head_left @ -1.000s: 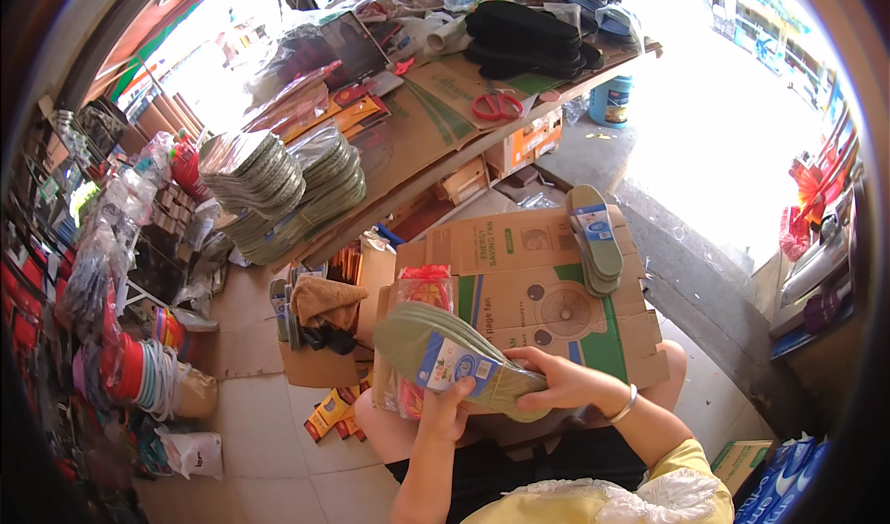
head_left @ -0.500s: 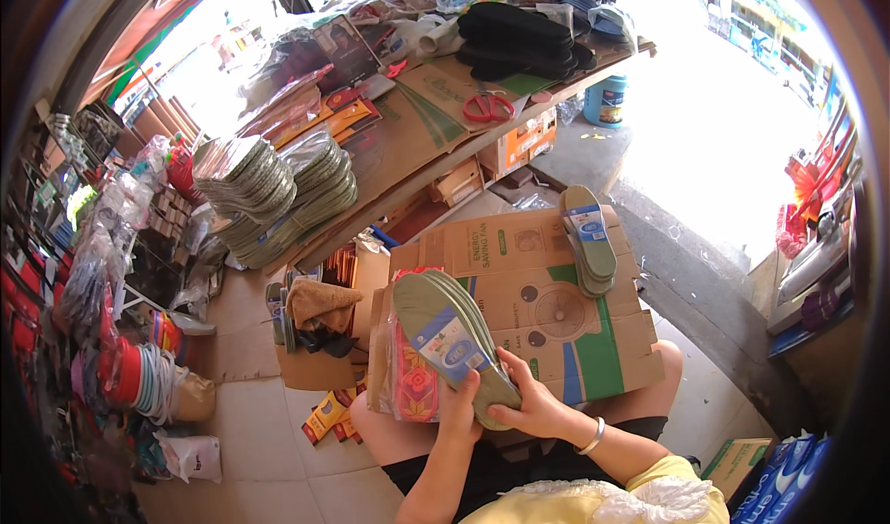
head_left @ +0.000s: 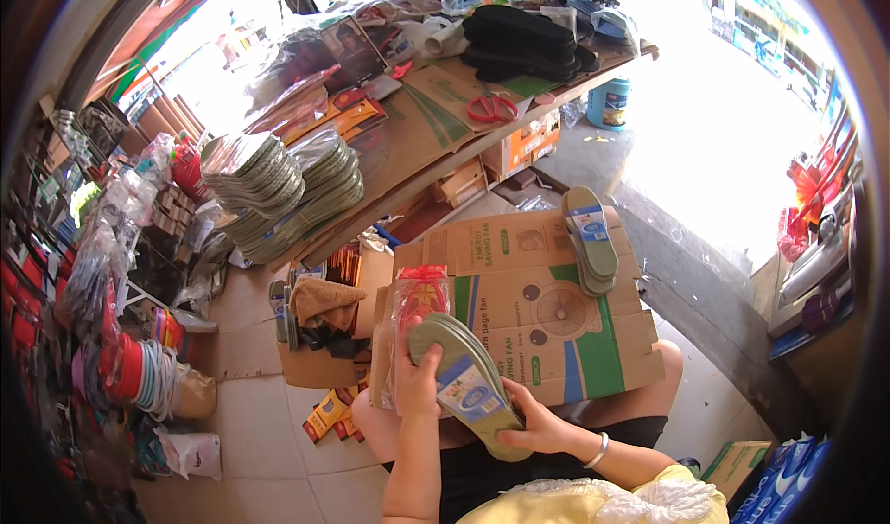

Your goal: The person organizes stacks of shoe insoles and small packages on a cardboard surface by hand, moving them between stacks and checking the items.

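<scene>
Over my lap I hold a stack of green insoles (head_left: 440, 346) wrapped by a blue and white paper band, tilted with the wider end up and to the left. My left hand (head_left: 419, 380) grips the upper left edge, its thumb lying across the top insole. Around the lower right end, my right hand (head_left: 540, 422) is closed, with a bangle on that wrist. Beneath the stack lies a flat cardboard box (head_left: 491, 292). On its left part rests a clear plastic packet (head_left: 422, 292) with red contents, and on its far right another banded insole bundle (head_left: 590, 241).
A long table (head_left: 408, 167) ahead bears piled insoles (head_left: 278, 185), black insoles (head_left: 519, 37) and red scissors (head_left: 491, 109). Left of the box, a brown cloth (head_left: 324, 303) sits in an open carton. A blue bucket (head_left: 607, 104) stands beyond; goods crowd the left side.
My left hand has moved from the lower end of the insole stack up to its upper left edge. The stack has shifted down and right, uncovering more of the packet and box.
</scene>
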Tool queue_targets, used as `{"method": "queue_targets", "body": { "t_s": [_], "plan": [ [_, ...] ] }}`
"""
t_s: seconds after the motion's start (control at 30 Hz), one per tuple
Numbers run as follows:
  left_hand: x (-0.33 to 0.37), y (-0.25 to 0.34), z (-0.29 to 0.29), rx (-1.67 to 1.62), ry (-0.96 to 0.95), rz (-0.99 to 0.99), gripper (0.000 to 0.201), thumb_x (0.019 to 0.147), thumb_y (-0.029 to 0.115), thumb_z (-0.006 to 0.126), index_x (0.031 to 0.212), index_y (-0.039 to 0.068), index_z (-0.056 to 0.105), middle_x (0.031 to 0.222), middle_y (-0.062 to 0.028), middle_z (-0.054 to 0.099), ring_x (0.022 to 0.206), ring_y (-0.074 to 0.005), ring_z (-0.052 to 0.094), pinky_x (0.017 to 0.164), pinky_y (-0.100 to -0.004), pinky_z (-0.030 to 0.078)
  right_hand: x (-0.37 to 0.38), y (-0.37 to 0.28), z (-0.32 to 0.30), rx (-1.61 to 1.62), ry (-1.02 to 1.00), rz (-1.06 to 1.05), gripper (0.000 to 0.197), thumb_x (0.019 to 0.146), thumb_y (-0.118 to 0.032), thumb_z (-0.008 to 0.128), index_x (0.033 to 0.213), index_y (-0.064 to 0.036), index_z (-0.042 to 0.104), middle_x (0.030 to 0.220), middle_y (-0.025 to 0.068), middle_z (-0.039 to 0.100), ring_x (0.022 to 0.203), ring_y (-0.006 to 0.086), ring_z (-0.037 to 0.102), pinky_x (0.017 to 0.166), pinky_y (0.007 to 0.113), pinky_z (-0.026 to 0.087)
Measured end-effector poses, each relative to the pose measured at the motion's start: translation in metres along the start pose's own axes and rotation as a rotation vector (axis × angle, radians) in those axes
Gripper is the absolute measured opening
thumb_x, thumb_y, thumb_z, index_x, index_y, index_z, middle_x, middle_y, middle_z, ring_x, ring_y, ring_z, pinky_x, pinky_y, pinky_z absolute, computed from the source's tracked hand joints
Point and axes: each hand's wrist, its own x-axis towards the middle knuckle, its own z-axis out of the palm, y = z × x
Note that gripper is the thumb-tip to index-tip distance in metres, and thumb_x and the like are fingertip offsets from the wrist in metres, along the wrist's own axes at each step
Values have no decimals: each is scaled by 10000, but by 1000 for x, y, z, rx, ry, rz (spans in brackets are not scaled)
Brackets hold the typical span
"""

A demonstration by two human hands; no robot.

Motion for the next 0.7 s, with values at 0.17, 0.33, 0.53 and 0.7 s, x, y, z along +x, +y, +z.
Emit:
{"method": "queue_targets", "body": {
  "t_s": [0.17,0.33,0.53,0.7],
  "plan": [
    [-20,-29,6,159,-55,124,499,850,19,627,1306,63,431,1194,-65,510,1067,-151,510,928,-271,421,22,-12,3,-74,164,-46,920,780,-215,730,1429,19,121,1245,238,486,1165,297,498,985,381,399],
    [-18,-20,6,142,-6,115,532,834,66,670,1306,60,425,1183,-67,509,1042,-152,515,915,-270,426,27,-29,-8,-284,127,-82,890,772,-262,733,1415,15,183,1208,264,517,1108,357,552,920,390,453],
    [-2,-6,-24,549,-401,110,644,693,269,823,1210,50,508,1150,-85,558,1018,-199,560,878,-322,470,24,-76,-62,-1066,-55,-193,878,732,-311,736,1426,-72,254,964,145,590,880,317,614,736,395,505],
    [-19,-21,2,1173,-624,311,619,641,295,828,1149,68,558,1116,-108,576,1029,-294,540,914,-382,434,23,-65,-80,-1270,-149,-181,834,732,-337,722,1409,-83,307,960,123,599,929,298,605,787,394,485]
  ]
}}
